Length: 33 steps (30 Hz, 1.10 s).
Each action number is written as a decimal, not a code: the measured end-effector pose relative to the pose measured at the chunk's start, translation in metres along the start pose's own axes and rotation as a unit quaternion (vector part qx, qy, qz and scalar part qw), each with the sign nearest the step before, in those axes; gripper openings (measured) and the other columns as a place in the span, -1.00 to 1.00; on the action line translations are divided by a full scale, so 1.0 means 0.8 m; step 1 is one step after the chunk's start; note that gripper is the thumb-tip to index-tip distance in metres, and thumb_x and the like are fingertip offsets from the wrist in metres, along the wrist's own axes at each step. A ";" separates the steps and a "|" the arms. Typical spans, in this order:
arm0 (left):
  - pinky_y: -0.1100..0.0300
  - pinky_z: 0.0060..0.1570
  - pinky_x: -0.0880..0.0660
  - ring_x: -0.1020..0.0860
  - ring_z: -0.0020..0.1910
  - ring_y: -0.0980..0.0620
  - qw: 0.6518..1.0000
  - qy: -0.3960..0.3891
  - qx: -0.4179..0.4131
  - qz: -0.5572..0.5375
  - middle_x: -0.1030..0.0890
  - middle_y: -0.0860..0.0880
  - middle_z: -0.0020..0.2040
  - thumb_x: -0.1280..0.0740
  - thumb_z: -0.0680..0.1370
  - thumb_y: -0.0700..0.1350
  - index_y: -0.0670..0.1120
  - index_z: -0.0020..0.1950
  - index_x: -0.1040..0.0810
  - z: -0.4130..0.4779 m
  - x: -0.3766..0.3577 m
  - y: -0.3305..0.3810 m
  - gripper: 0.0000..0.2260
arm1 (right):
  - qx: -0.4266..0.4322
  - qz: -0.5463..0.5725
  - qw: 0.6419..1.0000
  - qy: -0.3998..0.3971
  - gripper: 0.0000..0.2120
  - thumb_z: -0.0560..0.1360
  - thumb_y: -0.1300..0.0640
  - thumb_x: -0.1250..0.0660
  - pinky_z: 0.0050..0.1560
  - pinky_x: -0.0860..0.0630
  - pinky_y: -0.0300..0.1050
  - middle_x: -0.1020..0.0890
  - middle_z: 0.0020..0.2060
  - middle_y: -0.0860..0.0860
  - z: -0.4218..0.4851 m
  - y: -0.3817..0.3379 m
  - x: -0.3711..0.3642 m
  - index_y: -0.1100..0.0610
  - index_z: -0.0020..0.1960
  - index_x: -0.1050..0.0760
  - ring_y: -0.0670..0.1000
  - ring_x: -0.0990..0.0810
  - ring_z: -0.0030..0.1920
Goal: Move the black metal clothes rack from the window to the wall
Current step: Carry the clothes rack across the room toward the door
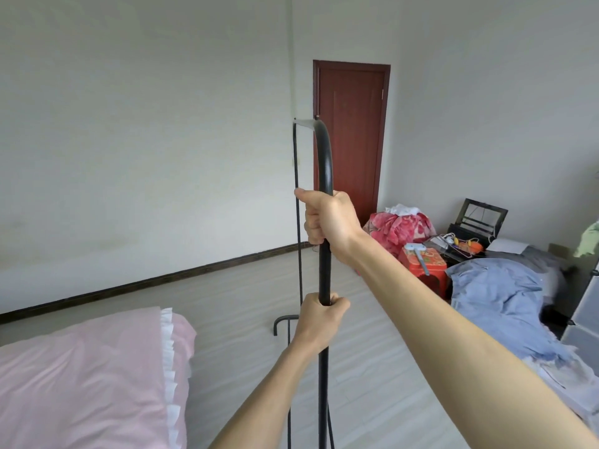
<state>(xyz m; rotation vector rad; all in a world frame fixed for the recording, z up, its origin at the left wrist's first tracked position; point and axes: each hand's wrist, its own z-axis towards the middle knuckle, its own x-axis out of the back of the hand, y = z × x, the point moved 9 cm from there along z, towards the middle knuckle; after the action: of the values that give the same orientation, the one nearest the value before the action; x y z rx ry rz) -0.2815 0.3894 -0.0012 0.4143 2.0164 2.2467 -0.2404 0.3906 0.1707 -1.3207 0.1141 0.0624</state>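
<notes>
The black metal clothes rack (325, 163) stands upright right in front of me, seen end-on: a thick near post curving over at the top, a thin far post behind it, and a curved foot low on the floor. My right hand (327, 218) is closed around the near post at mid height. My left hand (321, 322) grips the same post lower down. A plain white wall (146, 140) with a dark skirting board runs along the left, beyond the rack.
A bed with pink bedding (87, 374) fills the lower left. A dark red door (351, 134) is shut at the back. A red stool (423, 264), a heap of red cloth, a blue sheet (499, 293) and a black box crowd the right.
</notes>
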 end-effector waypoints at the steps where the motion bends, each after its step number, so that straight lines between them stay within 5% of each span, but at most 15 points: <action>1: 0.06 -0.40 -0.06 -0.11 -0.51 0.02 1.000 -0.004 0.002 -0.001 -0.17 -0.01 -0.50 -0.28 0.43 -0.22 0.01 -0.47 -0.12 0.013 0.009 -0.004 -0.60 | 0.001 0.000 1.000 -0.003 -0.45 0.60 0.17 -0.33 -0.44 -0.04 -0.13 -0.12 -0.53 -0.06 0.013 0.003 -0.006 0.00 -0.43 -0.10 -0.01 -0.08 -0.52; 4: 0.09 -0.41 -0.06 -0.11 -0.56 0.05 1.000 -0.002 0.011 -0.011 -0.15 0.00 -0.52 -0.26 0.46 -0.28 0.01 -0.50 -0.13 0.045 0.036 -0.013 -0.57 | -0.004 -0.022 1.000 -0.021 -0.46 0.62 0.11 -0.33 -0.45 -0.22 -0.15 -0.13 -0.54 -0.06 0.045 0.013 -0.027 0.03 -0.42 -0.11 0.03 -0.19 -0.54; 8: 0.01 -0.38 -0.05 -0.09 -0.54 0.03 0.999 0.003 0.023 -0.027 -0.12 -0.05 -0.47 -0.27 0.46 -0.28 -0.02 -0.45 -0.13 0.080 0.066 -0.020 -0.59 | -0.021 0.004 1.000 -0.013 -0.40 0.61 0.08 -0.33 -0.40 -0.01 -0.08 -0.12 -0.56 -0.08 0.083 0.030 -0.048 -0.03 -0.49 -0.09 0.02 -0.03 -0.44; 19: -0.08 -0.33 -0.10 -0.11 -0.42 -0.12 0.997 0.073 0.015 0.018 -0.16 -0.12 -0.43 -0.31 0.41 -0.16 -0.18 -0.41 -0.17 0.187 0.134 -0.030 -0.66 | -0.002 -0.003 0.999 -0.035 -0.46 0.58 0.17 -0.32 -0.51 -0.08 -0.22 -0.14 -0.58 -0.07 0.210 0.064 -0.079 0.00 -0.45 -0.10 -0.01 -0.06 -0.55; 27: 0.25 -0.55 -0.10 -0.11 -0.54 0.07 0.985 0.173 -0.010 0.017 -0.14 0.11 -0.56 -0.29 0.49 -0.28 0.00 -0.50 -0.13 0.287 0.165 -0.042 -0.53 | -0.012 -0.013 0.995 -0.096 -0.50 0.57 0.20 -0.30 -0.49 -0.13 -0.21 -0.15 -0.60 -0.06 0.323 0.093 -0.084 0.02 -0.44 -0.14 0.00 -0.09 -0.56; 33: 0.25 -0.55 -0.12 -0.13 -0.58 0.09 0.969 0.239 -0.043 0.049 -0.15 0.11 -0.60 -0.31 0.55 -0.22 -0.06 -0.46 -0.12 0.360 0.194 -0.045 -0.53 | -0.011 -0.004 0.994 -0.110 -0.46 0.58 0.22 -0.30 -0.46 -0.10 -0.20 -0.14 -0.58 -0.06 0.404 0.111 -0.090 -0.01 -0.47 -0.10 -0.01 -0.07 -0.53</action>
<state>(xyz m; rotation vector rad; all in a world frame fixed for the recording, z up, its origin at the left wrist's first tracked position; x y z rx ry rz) -0.3590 0.7089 0.0100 -0.0480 2.1235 2.6902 -0.3058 0.7269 0.1720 -1.3279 -0.0804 0.2024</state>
